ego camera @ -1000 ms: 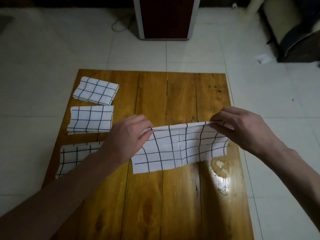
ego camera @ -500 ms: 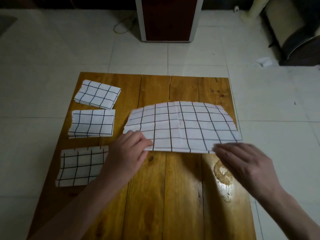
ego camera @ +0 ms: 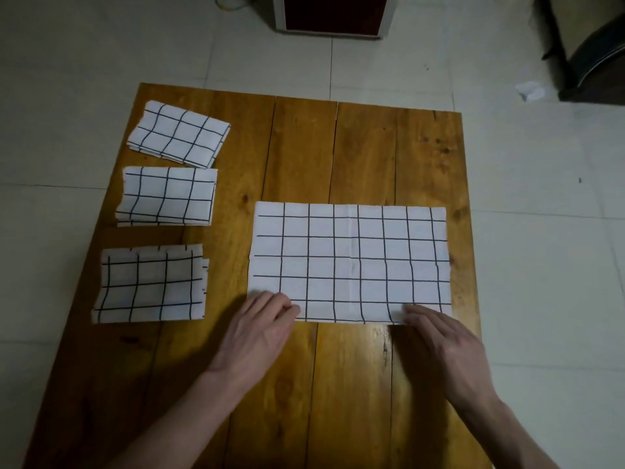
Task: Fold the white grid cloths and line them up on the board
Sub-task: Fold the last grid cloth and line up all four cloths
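Left hand: the left hand (ego camera: 258, 333) lies palm down at the near left corner of the spread cloth, fingers loosely bent and resting on the cloth edge. Whether the fingertips pinch the fabric cannot be told.
Right hand: the right hand (ego camera: 443, 346) lies palm down at the near right corner of the same cloth, fingers extended and nearly straight, fingertips pressing on the near edge.
Spread cloth: the white grid cloth (ego camera: 350, 262) lies flat on the right half of the board as a wide rectangle, long side running left to right. A vertical crease runs down its middle.
Board: the wooden board (ego camera: 304, 150) is made of lengthwise planks and rests on a pale tiled floor (ego camera: 541, 265).
Near folded cloth: a folded grid cloth (ego camera: 150, 286) sits at the left edge of the board, well apart from the spread cloth.
Middle folded cloth: a second folded cloth (ego camera: 167, 197) lies just beyond the first, in line with it.
Far folded cloth: a third folded cloth (ego camera: 179, 134) lies beyond the second, turned slightly askew.
Background: a white-framed dark red cabinet (ego camera: 333, 13) stands on the floor beyond the board.
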The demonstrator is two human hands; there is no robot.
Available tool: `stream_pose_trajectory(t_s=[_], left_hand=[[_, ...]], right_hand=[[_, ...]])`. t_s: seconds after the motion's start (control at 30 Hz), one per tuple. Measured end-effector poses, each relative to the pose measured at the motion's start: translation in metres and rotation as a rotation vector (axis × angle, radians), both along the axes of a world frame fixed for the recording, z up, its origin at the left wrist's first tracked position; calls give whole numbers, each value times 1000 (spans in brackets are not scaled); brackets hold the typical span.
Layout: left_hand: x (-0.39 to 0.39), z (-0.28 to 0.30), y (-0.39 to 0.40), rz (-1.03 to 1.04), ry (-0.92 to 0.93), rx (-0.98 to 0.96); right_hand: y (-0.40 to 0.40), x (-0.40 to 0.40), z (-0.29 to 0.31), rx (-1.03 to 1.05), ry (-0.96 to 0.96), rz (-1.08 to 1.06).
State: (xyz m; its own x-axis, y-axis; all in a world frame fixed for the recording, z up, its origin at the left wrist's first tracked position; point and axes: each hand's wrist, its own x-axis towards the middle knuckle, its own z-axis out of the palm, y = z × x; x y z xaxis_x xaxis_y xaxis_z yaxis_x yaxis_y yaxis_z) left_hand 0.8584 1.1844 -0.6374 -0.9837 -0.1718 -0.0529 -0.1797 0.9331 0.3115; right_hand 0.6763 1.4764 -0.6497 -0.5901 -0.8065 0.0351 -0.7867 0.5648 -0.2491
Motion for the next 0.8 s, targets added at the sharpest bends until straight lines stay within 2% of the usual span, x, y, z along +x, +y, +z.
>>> stream_pose_trajectory(t_s=[0.3, 0.43, 0.57, 0.67, 0.8], left_hand=[[8, -6, 4, 68, 70, 26], [14, -11, 10, 89, 19, 32], [23, -15, 31, 139, -65, -92], [32, -19, 54, 140, -167, -103], [41, -27, 73, 78, -202, -67]], right_hand=[[8, 9, -13, -22, -11, -24], [10, 19, -16, -3, -55, -75], [6, 35, -14, 6, -91, -124], [-9, 58, -10, 2, -106, -35], [-37, 91, -4, 57, -124, 148]])
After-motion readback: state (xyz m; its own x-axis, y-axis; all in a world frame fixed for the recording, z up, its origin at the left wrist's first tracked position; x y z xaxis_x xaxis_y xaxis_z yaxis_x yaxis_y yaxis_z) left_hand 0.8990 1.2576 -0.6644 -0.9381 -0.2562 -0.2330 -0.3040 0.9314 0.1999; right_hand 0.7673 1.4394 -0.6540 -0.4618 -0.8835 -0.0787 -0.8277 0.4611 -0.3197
